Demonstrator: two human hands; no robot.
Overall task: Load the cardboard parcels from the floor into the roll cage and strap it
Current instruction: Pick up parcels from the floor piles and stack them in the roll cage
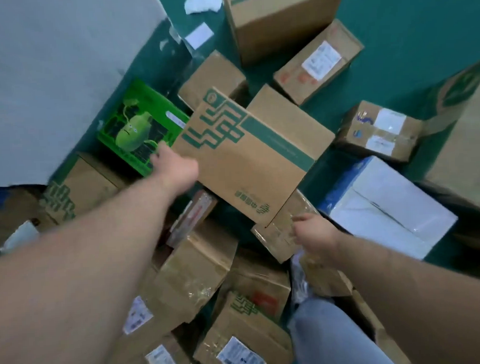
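A brown cardboard parcel with a green printed pattern (pixel 255 156) lies tilted on top of a heap of parcels on the green floor. My left hand (pixel 177 165) reaches to its left edge, fingers against the side of the box. My right hand (pixel 315 230) is at the parcel's near right corner, over a tape-wrapped smaller parcel (pixel 279 235); its fingers are partly hidden, so the grip is unclear. The roll cage is not in view.
Several more cardboard parcels surround it, among them a green box with a cartoon gourd (pixel 140 128), a white box (pixel 385 205), a labelled box (pixel 319 62) and a large box (pixel 278 17). A grey wall (pixel 50 80) stands left. My jeans leg (pixel 331 340) is below.
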